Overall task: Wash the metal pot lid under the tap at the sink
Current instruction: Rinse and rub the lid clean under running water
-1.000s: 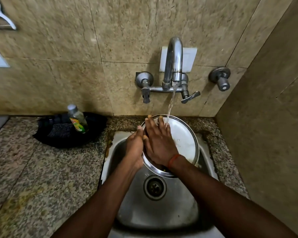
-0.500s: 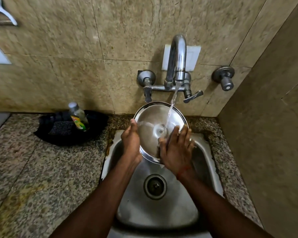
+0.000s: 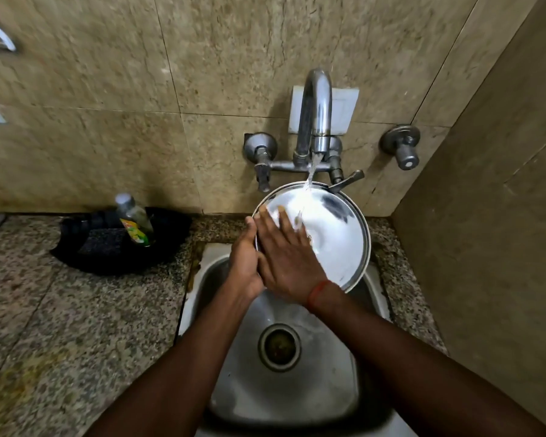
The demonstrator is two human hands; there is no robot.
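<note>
Since half a second earlier, the right hand (image 3: 289,257) had slid up, flat and open on the metal pot lid (image 3: 331,234); the left hand (image 3: 245,260) gripped its rim under the tap (image 3: 316,121), over the sink (image 3: 297,389). The bottle (image 3: 134,220) label was unreadable.

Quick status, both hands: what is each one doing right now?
Left hand: closed on the left rim of the metal pot lid, holding it under the tap.
Right hand: open, flat on the lid's face, gripping nothing.
</note>
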